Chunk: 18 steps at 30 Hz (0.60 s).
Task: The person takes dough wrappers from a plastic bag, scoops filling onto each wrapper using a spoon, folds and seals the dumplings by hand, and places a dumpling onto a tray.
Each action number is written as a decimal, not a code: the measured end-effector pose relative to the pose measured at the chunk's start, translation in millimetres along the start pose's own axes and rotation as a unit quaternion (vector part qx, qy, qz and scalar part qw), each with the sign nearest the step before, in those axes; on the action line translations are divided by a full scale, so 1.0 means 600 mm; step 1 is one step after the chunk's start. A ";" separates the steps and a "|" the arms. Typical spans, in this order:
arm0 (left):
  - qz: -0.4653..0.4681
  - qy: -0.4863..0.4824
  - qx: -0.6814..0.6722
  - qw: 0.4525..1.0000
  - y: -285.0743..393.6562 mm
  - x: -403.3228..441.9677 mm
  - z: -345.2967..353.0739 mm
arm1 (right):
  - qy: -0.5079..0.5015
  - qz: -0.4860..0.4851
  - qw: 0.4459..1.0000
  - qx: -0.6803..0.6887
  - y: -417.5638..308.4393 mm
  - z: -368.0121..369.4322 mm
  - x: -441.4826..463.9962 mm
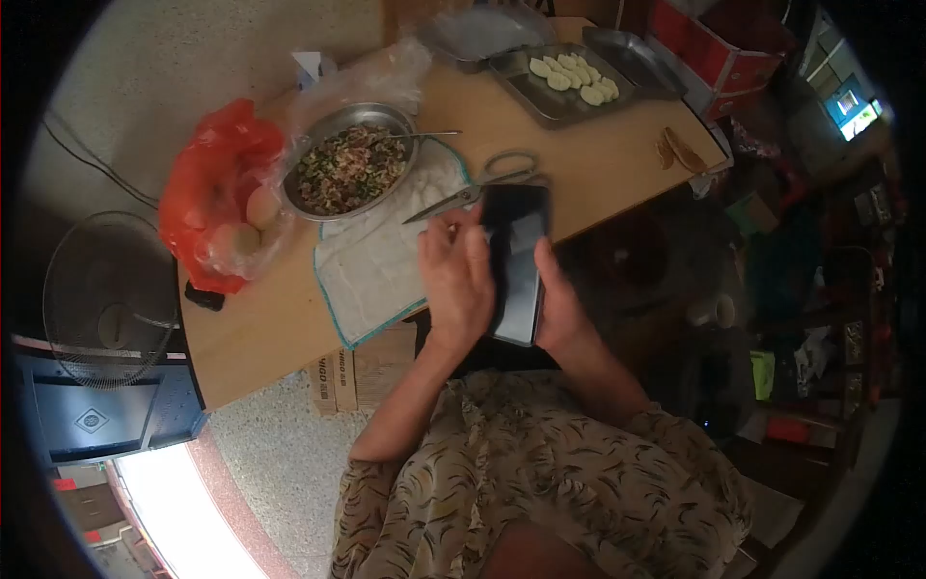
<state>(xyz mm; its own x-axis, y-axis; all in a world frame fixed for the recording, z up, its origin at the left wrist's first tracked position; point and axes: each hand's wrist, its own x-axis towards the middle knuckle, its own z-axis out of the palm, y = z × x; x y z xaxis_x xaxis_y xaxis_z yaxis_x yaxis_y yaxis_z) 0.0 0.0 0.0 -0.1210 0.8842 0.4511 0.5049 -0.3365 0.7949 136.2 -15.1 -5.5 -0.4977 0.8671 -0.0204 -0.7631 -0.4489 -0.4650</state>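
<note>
A dark smartphone [516,261] is held upright between my hands at the front edge of the table, its screen dark with a pale reflection. My right hand [564,304] grips its right side, thumb along the edge, the other fingers hidden behind it. My left hand [455,280] is closed at the left edge, its fingers bent against the phone. Just beyond lies a pair of scissors [465,198] with dark handles, partly on a white cloth [371,270] with teal edging. A metal bowl [410,169] of chopped filling [352,169] stands on the cloth, a utensil handle sticking out.
On the wooden table [256,338], a red plastic bag [207,193] with round pale items lies left. A metal tray [531,101] of several dumplings [579,77] stands at the back, near a red box [714,58]. A fan [111,299] is beside the table's left end.
</note>
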 end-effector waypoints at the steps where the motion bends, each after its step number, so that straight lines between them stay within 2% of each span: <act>1: 0.038 -0.009 0.059 0.997 0.017 0.002 0.008 | 0.019 -0.006 0.999 -0.034 -0.009 0.004 -0.007; 2: 0.073 -0.007 0.088 0.993 0.027 0.003 0.016 | 0.054 -0.030 0.996 -0.067 -0.016 0.005 -0.010; 5: 0.126 -0.002 0.030 0.992 0.018 0.060 0.034 | 0.125 -0.034 0.992 -0.011 -0.076 0.006 0.016; 6: 0.082 -0.051 -0.103 0.990 0.049 0.079 -0.001 | 0.103 -0.065 0.990 -0.068 -0.107 0.009 0.024; 7: 0.027 -0.086 -0.232 0.969 0.080 0.099 -0.037 | 0.145 -0.085 0.976 -0.139 -0.138 0.007 0.030; 8: 0.137 -0.109 -0.182 0.968 0.083 0.121 -0.084 | 0.134 -0.090 0.947 -0.277 -0.177 -0.029 0.032; 9: 0.204 -0.119 -0.178 0.955 0.110 0.136 -0.125 | 0.173 -0.112 0.841 -0.500 -0.211 -0.039 0.036; 10: 0.265 -0.126 -0.185 0.938 0.133 0.141 -0.162 | 0.174 -0.095 0.703 -0.683 -0.247 -0.049 0.038; 13: 0.402 -0.083 -0.318 0.854 0.191 0.134 -0.243 | 0.196 -0.115 0.390 -0.892 -0.298 -0.112 0.065; 16: 0.475 -0.026 -0.391 0.788 0.209 0.113 -0.282 | 0.230 0.003 0.281 -0.932 -0.333 -0.170 0.084; 18: 0.501 0.016 -0.410 0.762 0.214 0.106 -0.301 | 0.246 -0.039 0.287 -0.925 -0.346 -0.193 0.097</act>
<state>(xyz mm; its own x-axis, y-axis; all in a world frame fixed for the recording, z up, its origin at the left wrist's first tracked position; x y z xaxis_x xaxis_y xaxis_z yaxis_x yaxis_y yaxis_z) -97.1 -45.8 204.2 -0.0543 0.0469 0.9974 -0.3447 -0.9384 0.0254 313.2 153.6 -12.4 -0.0440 0.9886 0.1438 0.9873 0.0651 -0.1451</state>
